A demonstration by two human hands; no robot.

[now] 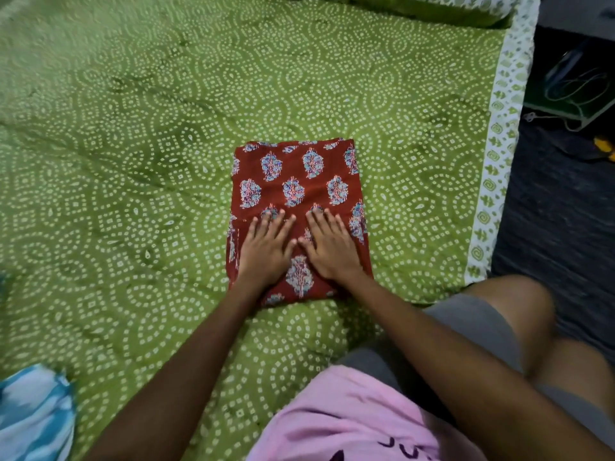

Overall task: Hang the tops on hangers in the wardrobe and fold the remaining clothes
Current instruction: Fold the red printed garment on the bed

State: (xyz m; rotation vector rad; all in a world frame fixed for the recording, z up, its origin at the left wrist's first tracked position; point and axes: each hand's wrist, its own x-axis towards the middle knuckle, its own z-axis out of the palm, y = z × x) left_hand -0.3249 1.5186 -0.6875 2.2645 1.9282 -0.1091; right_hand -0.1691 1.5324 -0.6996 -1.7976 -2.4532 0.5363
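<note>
A red garment [296,181] with a pale blue flower print lies folded into a rectangle on the green patterned bedsheet [133,144]. My left hand [266,247] lies flat on its near half, fingers straight and spread. Beside it, my right hand [327,246] presses down the same way, thumbs almost touching. Neither hand grips the cloth. No hanger or wardrobe is in view.
A blue and white cloth [31,414] lies at the bed's near left corner. The bed's white-bordered edge [499,154] runs down the right, with dark floor [559,211] beyond it. A dark box with cables [572,84] sits on the floor at top right. My knee [519,307] rests on the bed's edge.
</note>
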